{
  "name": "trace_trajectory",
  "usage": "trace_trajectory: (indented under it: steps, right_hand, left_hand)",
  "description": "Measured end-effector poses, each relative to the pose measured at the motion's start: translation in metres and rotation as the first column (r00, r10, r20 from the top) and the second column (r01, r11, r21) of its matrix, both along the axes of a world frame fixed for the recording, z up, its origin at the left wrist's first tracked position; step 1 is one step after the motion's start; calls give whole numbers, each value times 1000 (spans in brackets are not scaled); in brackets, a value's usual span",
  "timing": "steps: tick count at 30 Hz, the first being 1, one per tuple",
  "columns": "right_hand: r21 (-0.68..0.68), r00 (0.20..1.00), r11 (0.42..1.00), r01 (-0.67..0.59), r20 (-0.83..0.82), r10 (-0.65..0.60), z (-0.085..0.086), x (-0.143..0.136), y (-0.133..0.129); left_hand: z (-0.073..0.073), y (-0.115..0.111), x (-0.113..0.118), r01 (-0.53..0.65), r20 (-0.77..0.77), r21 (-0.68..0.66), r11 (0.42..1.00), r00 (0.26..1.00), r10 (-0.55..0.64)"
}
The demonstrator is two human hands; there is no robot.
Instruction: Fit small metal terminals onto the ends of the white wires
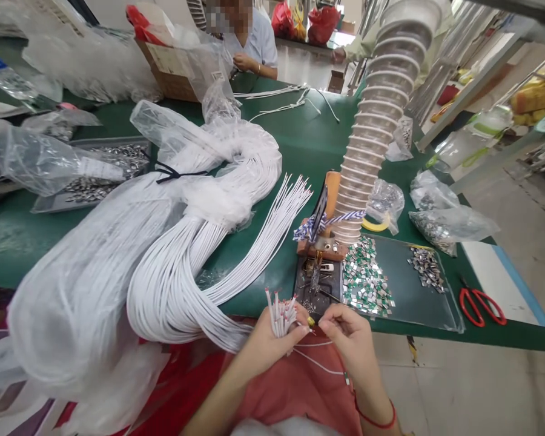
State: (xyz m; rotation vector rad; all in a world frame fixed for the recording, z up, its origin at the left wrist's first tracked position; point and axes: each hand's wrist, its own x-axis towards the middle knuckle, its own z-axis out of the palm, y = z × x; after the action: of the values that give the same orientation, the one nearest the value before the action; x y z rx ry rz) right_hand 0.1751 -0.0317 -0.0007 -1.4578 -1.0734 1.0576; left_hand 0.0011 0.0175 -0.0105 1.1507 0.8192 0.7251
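My left hand (272,339) is closed around a bunch of white cables (279,318), whose thin reddish ends point up. Opposite it, at the bench edge, my right hand (350,336) pinches with thumb and fingertips; whatever lies between them is too small to make out. A yellow tip shows between the hands. White cables hang below, one with a small green-and-silver piece on its end. Just beyond my hands stands a soldering fixture (318,275) with a wooden block and blue-white cord. The thick loop of white cables (163,297) lies to the left, partly wrapped in plastic.
A tray (413,315) on the right carries small green circuit boards (366,275) and metal connector pieces (427,269). Red-handled scissors (481,307) lie beside it. A ribbed hose (367,121) comes down behind the fixture. Across the bench sits a person (254,45) near a cardboard box (168,66).
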Motion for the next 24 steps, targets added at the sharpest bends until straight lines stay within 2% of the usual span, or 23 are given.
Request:
trace_trajectory:
  steps: [3, 7, 13, 19, 24]
  right_hand:
    - [-37, 999, 999, -11, -39, 10, -4, -3, 2]
    - [-43, 1000, 999, 6, -10, -7, -4, 1, 2]
    - [-22, 1000, 1000, 4, 10, -3, 0, -2, 1]
    - [-46, 994, 999, -9, -109, 4, -4, -6, -1]
    - [-17, 997, 999, 51, -56, -52, -1, -8, -4]
  left_hand:
    - [1, -1, 1, -9, 2, -24, 1000, 1000, 9]
    - [2, -2, 1, -7, -11, -42, 999, 1000, 7]
    - [3, -1, 1, -22, -18, 31, 999, 1000, 22]
    - [-2, -5, 4, -126, -22, -17, 992, 992, 125]
    - [-6, -7, 5, -212, -58, 31, 977, 975, 213]
